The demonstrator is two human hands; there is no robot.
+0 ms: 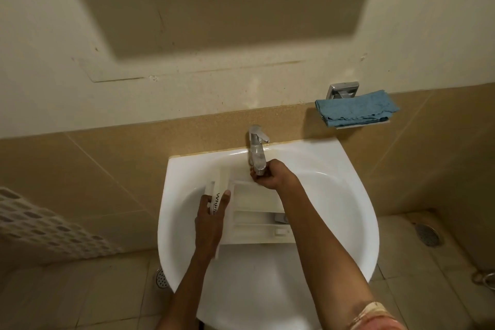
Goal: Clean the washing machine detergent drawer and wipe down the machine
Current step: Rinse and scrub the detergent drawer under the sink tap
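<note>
Reaching down into the sink (348, 169), both bare arms stretch forward from the bottom edge of the view. The left hand (210, 225) grips the front panel of the detergent drawer (257, 203), with the thumb on one side of the panel, the fingers on the other, and the printed lettering showing between them. The right hand (270, 177) sits at the far end of the drawer, directly under the spout of the tap (257, 147). Its fingers are curled, but I cannot tell whether they hold the drawer's edge, the spout, or nothing. A patterned sleeve (375, 316) shows on the right upper arm.

The white drawer lies across the basin with its compartments facing up, its front panel to the left.

The sink is white and fixed to a tan tiled wall, with paler painted wall above. A folded blue cloth (356, 108) rests on a small wall shelf to the right of the tap, just below a metal bracket (344, 90). A white perforated basket (40, 225) stands at the left. The floor is tiled, with one round drain (427, 234) at the right and another drain cover (160, 277) partly hidden under the sink's left edge.
</note>
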